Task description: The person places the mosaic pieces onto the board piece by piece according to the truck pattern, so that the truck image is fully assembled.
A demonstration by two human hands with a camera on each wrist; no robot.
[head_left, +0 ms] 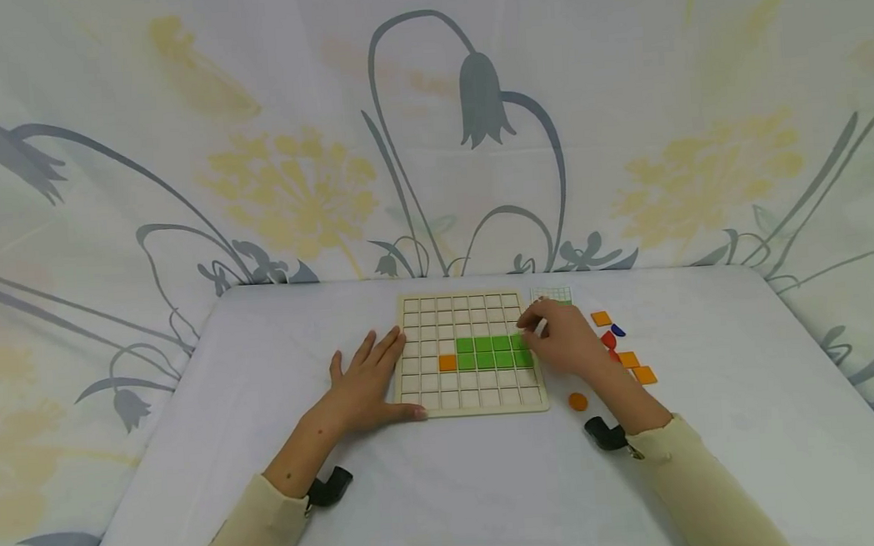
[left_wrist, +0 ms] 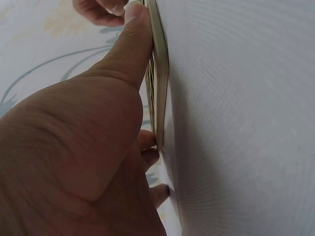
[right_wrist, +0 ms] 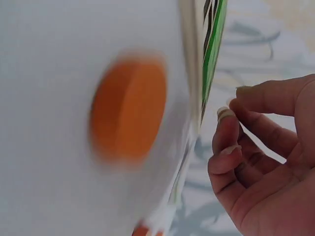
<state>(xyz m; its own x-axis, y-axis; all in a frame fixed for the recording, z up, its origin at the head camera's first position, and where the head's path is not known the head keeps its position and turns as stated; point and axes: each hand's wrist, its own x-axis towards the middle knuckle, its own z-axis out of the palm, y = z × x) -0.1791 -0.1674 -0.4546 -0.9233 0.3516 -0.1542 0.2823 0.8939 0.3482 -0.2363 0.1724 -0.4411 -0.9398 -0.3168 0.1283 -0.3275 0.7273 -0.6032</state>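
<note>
Board (head_left: 470, 399) (1 orange tile (head_left: 447, 362) inside) touches left hand (head_left: 366, 389).

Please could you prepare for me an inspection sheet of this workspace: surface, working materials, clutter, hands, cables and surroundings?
Surface: white, woven-looking cover.
Materials: grid board bearing two rows of green squares, one orange square left of the lower row; printed grid card behind the right hand, partly hidden.
Clutter: right of the board, loose orange squares, red pieces, blue piece, orange disc.
Hands: left hand spread, fingers at the board's left edge, thumb at its near edge; right hand at the right edge, fingers curled, whether holding something cannot be told. Black device on each wrist.
Cables: nothing seen.
Surroundings: flower-patterned cloth behind and at both sides.
</note>
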